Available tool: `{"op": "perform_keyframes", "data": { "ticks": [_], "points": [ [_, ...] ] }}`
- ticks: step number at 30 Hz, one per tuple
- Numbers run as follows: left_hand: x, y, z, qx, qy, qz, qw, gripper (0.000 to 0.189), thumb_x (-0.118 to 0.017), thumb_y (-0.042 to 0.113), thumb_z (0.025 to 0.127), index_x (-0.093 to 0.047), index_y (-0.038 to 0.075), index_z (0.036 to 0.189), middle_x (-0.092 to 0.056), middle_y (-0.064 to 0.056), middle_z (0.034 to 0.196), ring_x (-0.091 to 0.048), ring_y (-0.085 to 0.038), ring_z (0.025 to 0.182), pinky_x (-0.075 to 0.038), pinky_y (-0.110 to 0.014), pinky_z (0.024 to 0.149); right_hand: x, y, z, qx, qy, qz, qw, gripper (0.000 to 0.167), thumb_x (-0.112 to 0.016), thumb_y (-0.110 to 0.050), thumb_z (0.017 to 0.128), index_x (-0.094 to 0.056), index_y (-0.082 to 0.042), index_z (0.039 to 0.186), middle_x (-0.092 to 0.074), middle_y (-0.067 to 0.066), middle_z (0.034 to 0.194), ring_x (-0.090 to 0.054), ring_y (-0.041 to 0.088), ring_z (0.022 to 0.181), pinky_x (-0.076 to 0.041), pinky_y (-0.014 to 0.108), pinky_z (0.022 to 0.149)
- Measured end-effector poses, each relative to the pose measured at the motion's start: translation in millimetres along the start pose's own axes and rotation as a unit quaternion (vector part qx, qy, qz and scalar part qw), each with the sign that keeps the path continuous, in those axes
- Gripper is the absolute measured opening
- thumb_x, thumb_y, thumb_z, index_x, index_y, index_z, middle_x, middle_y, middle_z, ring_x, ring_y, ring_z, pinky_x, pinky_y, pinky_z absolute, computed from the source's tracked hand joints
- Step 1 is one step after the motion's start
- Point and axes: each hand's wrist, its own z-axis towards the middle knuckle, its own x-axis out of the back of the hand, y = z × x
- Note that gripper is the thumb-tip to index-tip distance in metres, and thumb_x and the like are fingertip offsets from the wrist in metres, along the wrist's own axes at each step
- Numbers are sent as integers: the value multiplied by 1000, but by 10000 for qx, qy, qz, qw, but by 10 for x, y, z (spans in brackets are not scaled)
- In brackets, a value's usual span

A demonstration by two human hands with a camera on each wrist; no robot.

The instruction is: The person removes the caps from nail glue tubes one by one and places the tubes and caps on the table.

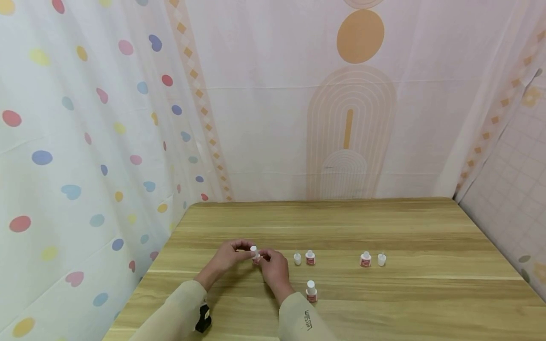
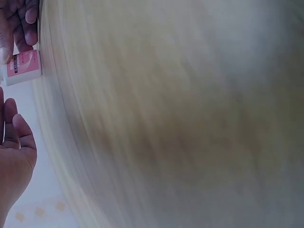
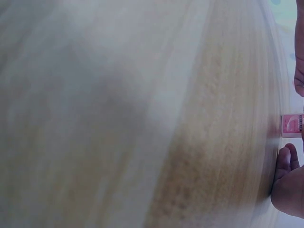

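Head view, lower centre: the right hand (image 1: 276, 271) pinches the small bottle (image 1: 256, 260), the left hand (image 1: 230, 256) is at its cap (image 1: 253, 248), grip unclear, apparently working that top, which likely needs steady turning next!

Before me, one wooden table (image 1: 405, 227) bears four small labelled bottles (image 1: 312, 297): three standing free, one between two hands, the left hand (image 1: 230, 258) and right hand (image 1: 275, 270). Also present: two loose white caps (image 1: 297, 259), two pale sleeves (image 1: 179, 305).
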Motion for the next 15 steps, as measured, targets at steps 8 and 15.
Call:
{"op": "perform_keyframes", "data": {
  "ticks": [8,15],
  "points": [
    [-14,-3,2,-105,-8,-38,9999,20,-78,23,87,-71,7,98,-68,-4,98,-59,-21,98,-47,-36,80,-14,18,10,29,-23,75,10000,4,-72,-12,91,-75,-9,90,-66,-4,78,-55,7,73,-48,29,68],
    [1,5,-6,-127,-52,-71,9999,30,-76,19,89,-69,-1,111,-68,-6,102,-58,-20,100,-48,-37,82,-22,24,17,43,-27,113,9999,7,-72,-16,91,-75,-9,90,-66,-5,77,-54,7,72,-47,28,68]
  ]
}}
